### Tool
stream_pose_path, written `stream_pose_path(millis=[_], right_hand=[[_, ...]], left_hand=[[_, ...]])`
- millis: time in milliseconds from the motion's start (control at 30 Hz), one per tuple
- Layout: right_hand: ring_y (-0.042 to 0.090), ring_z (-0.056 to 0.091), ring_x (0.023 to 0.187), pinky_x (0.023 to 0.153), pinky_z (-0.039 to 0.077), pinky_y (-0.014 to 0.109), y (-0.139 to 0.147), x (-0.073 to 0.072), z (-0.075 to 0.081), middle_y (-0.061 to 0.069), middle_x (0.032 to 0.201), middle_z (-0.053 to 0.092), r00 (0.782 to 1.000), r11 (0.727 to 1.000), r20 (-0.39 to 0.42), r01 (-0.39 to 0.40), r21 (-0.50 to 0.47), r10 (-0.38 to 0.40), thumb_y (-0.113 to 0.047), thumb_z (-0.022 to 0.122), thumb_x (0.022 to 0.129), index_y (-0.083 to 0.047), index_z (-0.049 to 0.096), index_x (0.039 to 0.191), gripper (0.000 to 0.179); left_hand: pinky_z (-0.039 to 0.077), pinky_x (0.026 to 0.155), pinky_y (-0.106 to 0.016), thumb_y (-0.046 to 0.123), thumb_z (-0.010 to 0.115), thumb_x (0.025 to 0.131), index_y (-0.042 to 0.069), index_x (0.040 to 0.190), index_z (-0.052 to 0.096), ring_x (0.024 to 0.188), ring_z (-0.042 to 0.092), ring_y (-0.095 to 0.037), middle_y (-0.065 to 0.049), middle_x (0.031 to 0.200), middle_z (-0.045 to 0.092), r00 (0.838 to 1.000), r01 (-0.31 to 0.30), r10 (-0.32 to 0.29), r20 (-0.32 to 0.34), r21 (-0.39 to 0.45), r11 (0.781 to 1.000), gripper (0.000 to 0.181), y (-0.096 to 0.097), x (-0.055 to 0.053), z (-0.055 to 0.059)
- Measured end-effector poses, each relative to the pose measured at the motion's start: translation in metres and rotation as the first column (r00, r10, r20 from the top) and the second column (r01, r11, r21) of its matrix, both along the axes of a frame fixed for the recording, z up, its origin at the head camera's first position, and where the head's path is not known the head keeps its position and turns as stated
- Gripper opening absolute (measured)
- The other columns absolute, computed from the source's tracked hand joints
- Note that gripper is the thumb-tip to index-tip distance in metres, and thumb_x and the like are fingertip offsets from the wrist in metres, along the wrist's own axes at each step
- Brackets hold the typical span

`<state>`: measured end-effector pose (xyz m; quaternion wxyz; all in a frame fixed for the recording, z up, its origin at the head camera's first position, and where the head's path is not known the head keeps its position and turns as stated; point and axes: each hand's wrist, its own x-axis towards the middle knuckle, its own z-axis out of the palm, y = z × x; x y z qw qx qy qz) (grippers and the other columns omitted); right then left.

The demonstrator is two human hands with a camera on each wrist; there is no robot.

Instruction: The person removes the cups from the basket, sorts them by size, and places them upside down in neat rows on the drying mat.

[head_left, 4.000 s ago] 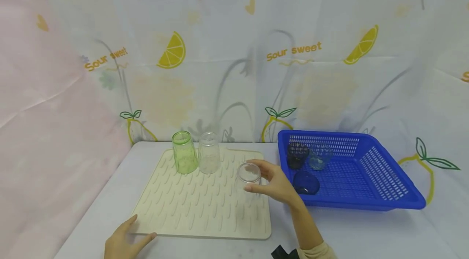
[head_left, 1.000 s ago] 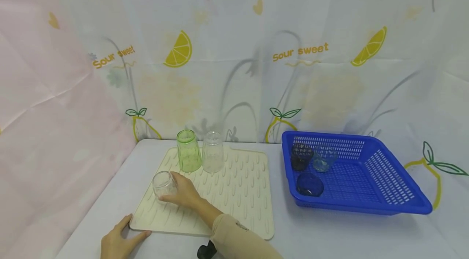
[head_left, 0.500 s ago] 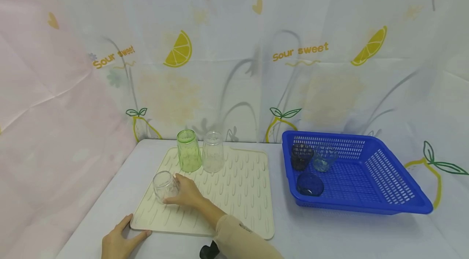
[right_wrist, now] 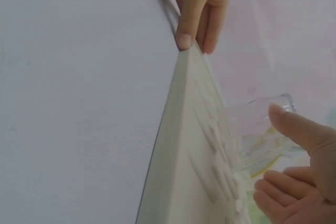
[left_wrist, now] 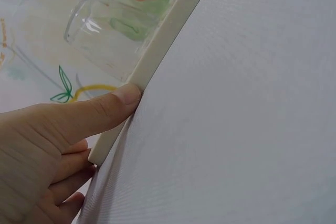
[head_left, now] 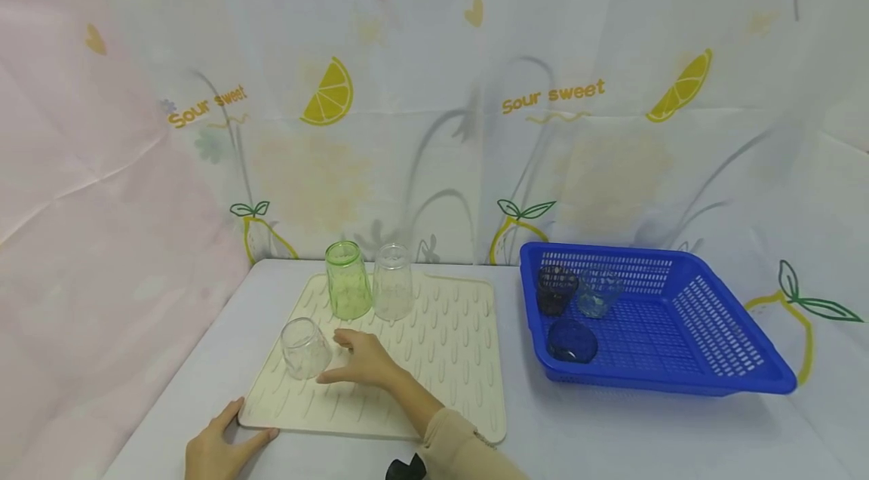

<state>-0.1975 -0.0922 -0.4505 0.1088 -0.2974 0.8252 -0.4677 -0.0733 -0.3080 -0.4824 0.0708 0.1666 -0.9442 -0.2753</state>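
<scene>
A clear glass (head_left: 305, 350) stands upside down on the left part of a cream drying mat (head_left: 407, 389). Just right of this glass is my right hand (head_left: 366, 361), thumb and fingers spread apart, holding nothing; a small gap shows between them. My left hand (head_left: 220, 446) holds the mat's near left corner, thumb on the front edge and fingers on the left side. In the left wrist view the thumb (left_wrist: 105, 109) presses against the mat's edge. Behind, a green glass (head_left: 349, 284) and another clear glass (head_left: 393, 285) stand side by side on the mat.
At the right, a blue plastic basket (head_left: 679, 382) holds a dark glass (head_left: 557, 291), a clear glass (head_left: 597, 295) and a dark blue glass item (head_left: 572, 342). A printed cloth (head_left: 434, 163) hangs behind the white table (head_left: 563, 435).
The right hand brought the clear glass from the mat's right side to its left, then let go and drew slightly right. The left hand stays at the corner.
</scene>
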Motion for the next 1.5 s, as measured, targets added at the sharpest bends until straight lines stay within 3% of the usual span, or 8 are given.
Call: stream_pose_path(millis=[367,833,1233,1500], right_hand=[[0.022,0.056,0.118,0.097,0.046,0.021,0.025,0.008,0.014,0.012,0.130,0.057,0.998,0.998,0.029,-0.049,-0.041,0.050,-0.024,0.080,0.076,0.003,0.049,0.133,0.070],[0.021,0.055,0.119,0.098,0.045,0.019,0.060,0.021,0.029,0.016,0.130,0.057,0.999,0.990,0.020,-0.046,-0.135,0.049,-0.020,0.079,0.077,0.005,0.050,0.130,0.065],[0.029,0.053,0.120,0.099,0.044,0.021,0.092,0.031,0.039,0.018,0.130,0.056,1.000,0.984,0.016,-0.017,-0.177,0.020,-0.018,0.079,0.076,0.004,0.052,0.129,0.064],[0.031,0.054,0.120,0.101,0.045,0.031,0.122,0.031,0.040,0.020,0.129,0.056,1.000,0.978,-0.004,0.029,-0.205,-0.030,-0.019,0.079,0.077,0.005,0.051,0.130,0.064]], left_hand=[[0.036,0.096,-0.065,0.043,0.080,0.069,-0.015,0.132,0.037,0.117,0.035,-0.059,-0.042,0.129,0.035,0.997,-0.008,0.006,0.074,0.028,1.000,0.096,-0.004,-0.002,0.000],[0.036,0.097,-0.064,0.045,0.080,0.069,-0.014,0.133,0.036,0.118,0.035,-0.059,-0.042,0.129,0.035,0.996,-0.011,0.009,0.085,0.029,1.000,0.097,-0.003,-0.003,-0.002],[0.037,0.097,-0.064,0.043,0.081,0.068,-0.016,0.131,0.038,0.118,0.035,-0.058,-0.041,0.130,0.035,0.997,-0.013,0.011,0.080,0.025,1.000,0.096,-0.003,-0.002,0.000],[0.037,0.097,-0.064,0.044,0.081,0.069,-0.016,0.131,0.037,0.118,0.035,-0.058,-0.041,0.130,0.035,0.996,-0.010,0.008,0.087,0.024,1.000,0.097,-0.003,-0.003,0.000]])
